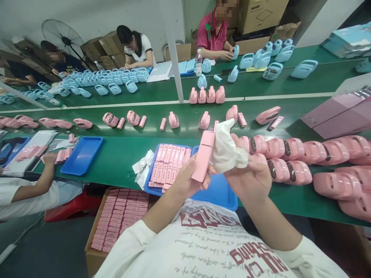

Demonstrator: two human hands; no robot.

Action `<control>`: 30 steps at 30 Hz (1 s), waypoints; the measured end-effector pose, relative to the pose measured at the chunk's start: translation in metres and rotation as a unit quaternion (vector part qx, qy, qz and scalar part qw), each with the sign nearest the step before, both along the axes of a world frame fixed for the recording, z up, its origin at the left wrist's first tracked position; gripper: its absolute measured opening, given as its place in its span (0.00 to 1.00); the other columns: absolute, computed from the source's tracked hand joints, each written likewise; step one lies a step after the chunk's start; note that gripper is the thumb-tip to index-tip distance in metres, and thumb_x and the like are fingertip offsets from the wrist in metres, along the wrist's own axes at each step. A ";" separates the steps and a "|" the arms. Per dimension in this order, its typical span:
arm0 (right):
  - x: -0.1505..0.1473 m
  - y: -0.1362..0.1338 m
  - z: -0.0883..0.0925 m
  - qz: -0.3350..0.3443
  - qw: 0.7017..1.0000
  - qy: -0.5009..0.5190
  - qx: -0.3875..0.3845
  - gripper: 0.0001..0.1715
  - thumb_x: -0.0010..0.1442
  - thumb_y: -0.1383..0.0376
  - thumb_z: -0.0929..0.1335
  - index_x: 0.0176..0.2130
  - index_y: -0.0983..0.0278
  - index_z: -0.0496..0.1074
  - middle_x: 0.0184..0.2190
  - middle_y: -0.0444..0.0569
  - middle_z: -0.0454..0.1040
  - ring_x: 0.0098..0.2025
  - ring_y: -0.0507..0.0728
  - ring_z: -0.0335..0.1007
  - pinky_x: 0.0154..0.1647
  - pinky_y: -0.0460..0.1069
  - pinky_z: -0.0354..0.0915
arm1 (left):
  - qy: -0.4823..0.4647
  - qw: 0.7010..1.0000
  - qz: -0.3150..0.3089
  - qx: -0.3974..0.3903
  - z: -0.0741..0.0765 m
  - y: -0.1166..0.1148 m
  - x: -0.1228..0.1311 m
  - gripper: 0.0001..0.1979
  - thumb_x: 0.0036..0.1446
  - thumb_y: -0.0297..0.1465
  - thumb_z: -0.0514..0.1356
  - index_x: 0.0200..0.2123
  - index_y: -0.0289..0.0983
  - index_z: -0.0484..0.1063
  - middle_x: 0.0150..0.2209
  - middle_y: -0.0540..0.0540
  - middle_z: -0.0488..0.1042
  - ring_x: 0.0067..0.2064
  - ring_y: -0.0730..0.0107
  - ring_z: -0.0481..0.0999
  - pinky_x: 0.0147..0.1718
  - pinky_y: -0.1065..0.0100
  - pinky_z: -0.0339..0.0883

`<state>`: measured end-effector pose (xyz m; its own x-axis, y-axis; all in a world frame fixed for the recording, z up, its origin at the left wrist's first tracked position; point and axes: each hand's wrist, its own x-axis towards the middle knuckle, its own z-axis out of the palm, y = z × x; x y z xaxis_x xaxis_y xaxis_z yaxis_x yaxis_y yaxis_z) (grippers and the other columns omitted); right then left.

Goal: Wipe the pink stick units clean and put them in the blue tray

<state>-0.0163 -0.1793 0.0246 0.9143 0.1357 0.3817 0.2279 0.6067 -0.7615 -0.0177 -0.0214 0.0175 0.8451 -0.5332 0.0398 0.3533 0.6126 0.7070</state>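
My left hand (188, 175) is closed around a pink rectangular block (204, 156), a slim plastic piece with a seam near its upper end. Crumpled in my right hand (251, 175) is a white cloth (227, 148), which touches or nearly touches the block's right side. Below my hands lies a blue tray (222, 193), partly covered by them. To its left, another blue tray (147, 185) holds rows of similar pink blocks (169, 164). White crumpled wipes (143, 168) rest beside that tray.
Pink rounded housings (292, 154) crowd the bench at right, near a pink box (342, 108). More stand along the green belt (185, 133). An open carton (92, 239) of pink blocks sits below left. A co-worker's hand (50, 158) is at left; other people sit across.
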 end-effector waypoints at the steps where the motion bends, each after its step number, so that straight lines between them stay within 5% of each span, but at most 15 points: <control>1: -0.001 0.003 -0.002 0.012 1.000 -0.025 -0.002 0.32 0.61 0.68 0.54 0.62 0.53 0.62 0.59 0.42 0.60 0.60 0.54 0.60 0.50 0.49 0.69 | -0.005 1.000 -0.004 -0.001 0.000 -0.001 0.000 0.25 0.58 0.49 0.52 0.46 0.32 0.58 0.33 0.46 0.69 0.20 0.79 0.69 0.15 0.79 0.59; 4: -0.001 0.007 -0.010 -0.015 0.998 -0.054 -0.033 0.38 0.58 0.76 0.57 0.61 0.47 0.61 0.59 0.37 0.61 0.57 0.49 0.64 0.51 0.44 0.67 | -0.022 1.000 -0.005 -0.013 0.001 -0.002 -0.002 0.23 0.61 0.46 0.50 0.48 0.32 0.58 0.34 0.45 0.69 0.22 0.79 0.70 0.16 0.79 0.60; 8: -0.001 0.006 -0.012 -0.131 0.982 -0.064 -0.121 0.32 0.64 0.73 0.59 0.61 0.45 0.60 0.58 0.38 0.62 0.52 0.48 0.68 0.44 0.41 0.69 | -0.036 0.999 -0.011 0.016 0.001 -0.003 -0.005 0.26 0.61 0.45 0.51 0.56 0.34 0.54 0.37 0.43 0.69 0.24 0.77 0.71 0.18 0.78 0.63; 13: 0.002 0.006 -0.007 -0.246 0.899 -0.185 -0.311 0.35 0.58 0.74 0.66 0.61 0.52 0.61 0.54 0.46 0.67 0.48 0.52 0.70 0.44 0.46 0.69 | -0.055 0.996 -0.021 0.067 0.000 -0.007 -0.009 0.28 0.59 0.44 0.55 0.57 0.40 0.50 0.31 0.47 0.68 0.25 0.74 0.73 0.20 0.76 0.66; 15: 0.010 0.006 -0.005 -0.312 0.885 -0.167 -0.301 0.24 0.57 0.75 0.66 0.52 0.58 0.70 0.45 0.45 0.72 0.44 0.50 0.70 0.43 0.44 0.67 | -0.068 0.995 -0.012 0.078 0.001 -0.008 -0.009 0.26 0.60 0.42 0.54 0.57 0.42 0.51 0.35 0.46 0.68 0.26 0.75 0.73 0.21 0.76 0.66; 17: 0.022 0.001 -0.003 -0.356 0.915 -0.067 -0.177 0.11 0.57 0.73 0.64 0.39 0.64 0.72 0.33 0.45 0.71 0.33 0.47 0.67 0.33 0.42 0.63 | -0.084 0.992 0.008 0.088 0.003 -0.007 -0.010 0.24 0.60 0.41 0.54 0.56 0.42 0.51 0.39 0.45 0.67 0.28 0.76 0.73 0.22 0.76 0.67; 19: 0.033 -0.009 -0.001 -0.356 0.931 0.062 -0.039 0.06 0.50 0.71 0.63 0.30 0.67 0.69 0.27 0.47 0.67 0.29 0.48 0.63 0.28 0.43 0.59 | -0.102 0.989 0.030 0.099 0.007 -0.005 -0.011 0.25 0.60 0.40 0.55 0.57 0.43 0.50 0.40 0.45 0.67 0.29 0.75 0.74 0.24 0.75 0.68; 21: 0.040 -0.023 0.001 -0.334 0.932 0.139 -0.004 0.07 0.42 0.69 0.63 0.26 0.67 0.68 0.24 0.48 0.64 0.26 0.50 0.60 0.25 0.44 0.55 | -0.110 0.987 0.043 0.111 0.011 -0.002 -0.011 0.26 0.59 0.41 0.56 0.57 0.43 0.49 0.40 0.45 0.68 0.30 0.75 0.74 0.26 0.74 0.69; 24: 0.037 -0.037 0.004 -0.225 0.958 0.150 -0.094 0.13 0.44 0.60 0.67 0.28 0.68 0.73 0.24 0.51 0.65 0.25 0.51 0.59 0.23 0.45 0.54 | -0.120 0.985 0.046 0.119 0.015 0.000 -0.011 0.27 0.59 0.40 0.56 0.57 0.43 0.48 0.40 0.45 0.68 0.31 0.76 0.75 0.28 0.74 0.71; 27: 0.024 -0.033 0.011 -0.120 0.967 0.070 -0.212 0.34 0.55 0.40 0.63 0.37 0.67 0.75 0.30 0.52 0.70 0.28 0.53 0.65 0.24 0.47 0.58 | -0.134 0.980 0.061 0.138 0.015 -0.002 -0.011 0.27 0.59 0.39 0.57 0.58 0.44 0.48 0.40 0.46 0.67 0.31 0.78 0.74 0.29 0.77 0.71; 30: 0.016 -0.018 0.022 -0.174 0.909 -0.089 -0.369 0.28 0.59 0.45 0.64 0.35 0.68 0.72 0.29 0.48 0.71 0.28 0.49 0.65 0.24 0.43 0.59 | -0.143 0.971 0.064 0.182 0.014 -0.004 -0.012 0.28 0.58 0.38 0.57 0.58 0.43 0.48 0.39 0.47 0.65 0.30 0.82 0.73 0.29 0.79 0.70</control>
<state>-0.0005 -0.1973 0.0463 0.8839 0.1291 0.4495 0.4669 -0.1872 -0.8643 -0.0292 -0.0253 0.0314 0.8874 -0.4471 0.1125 0.0471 0.3307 0.9426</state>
